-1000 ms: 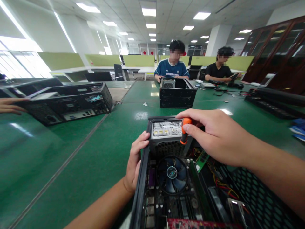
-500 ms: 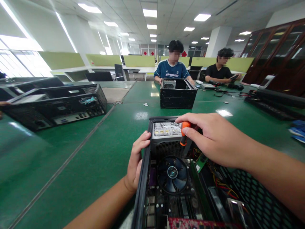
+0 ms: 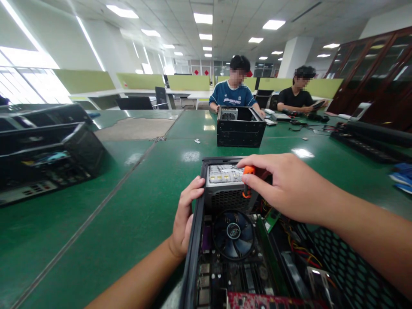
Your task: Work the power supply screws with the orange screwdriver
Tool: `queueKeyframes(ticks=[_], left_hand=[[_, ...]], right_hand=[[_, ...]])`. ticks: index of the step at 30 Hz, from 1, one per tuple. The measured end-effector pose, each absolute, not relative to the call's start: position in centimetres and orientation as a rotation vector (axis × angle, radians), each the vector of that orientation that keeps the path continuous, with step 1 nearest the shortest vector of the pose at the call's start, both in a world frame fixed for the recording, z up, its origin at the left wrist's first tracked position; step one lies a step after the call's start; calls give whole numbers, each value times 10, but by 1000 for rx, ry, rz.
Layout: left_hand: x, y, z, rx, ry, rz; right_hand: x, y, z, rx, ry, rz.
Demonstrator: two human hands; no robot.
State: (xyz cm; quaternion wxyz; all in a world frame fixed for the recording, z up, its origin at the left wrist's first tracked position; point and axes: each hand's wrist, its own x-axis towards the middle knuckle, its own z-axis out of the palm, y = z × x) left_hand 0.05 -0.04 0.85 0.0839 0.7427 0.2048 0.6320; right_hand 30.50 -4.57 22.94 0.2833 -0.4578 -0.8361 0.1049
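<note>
On my remote head feed, I have the right hand point(image 3: 285, 186) pinching an orange-handled tool point(image 3: 247, 182) by the power supply point(image 3: 222, 174), and the left hand point(image 3: 185, 219) against the edge of the open computer case point(image 3: 193, 253); I see a fan point(image 3: 233, 234) inside and, across the green table point(image 3: 128, 223), two co-workers point(image 3: 233, 95), one behind another case point(image 3: 240, 135)

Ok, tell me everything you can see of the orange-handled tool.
The orange-handled tool shows a bright orange upper part, a dark grey middle and an orange lower end, plastic or rubbery by its look. The right hand grips it between thumb and fingers. It appears nearly upright in the picture, by the power supply in the open computer case; whether it touches either is unclear. No shaft or tip shows, so I cannot tell where it points.
</note>
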Motion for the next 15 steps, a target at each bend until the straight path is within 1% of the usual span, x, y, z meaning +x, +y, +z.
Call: queueKeyframes(ticks=[8, 15], left_hand=[[2, -1, 10, 2220, 607, 1900], [3, -1, 13, 2247, 590, 1892]], right_hand=[[306, -44, 226, -1238, -2244, 289], [308, -42, 224, -1282, -2173, 425]])
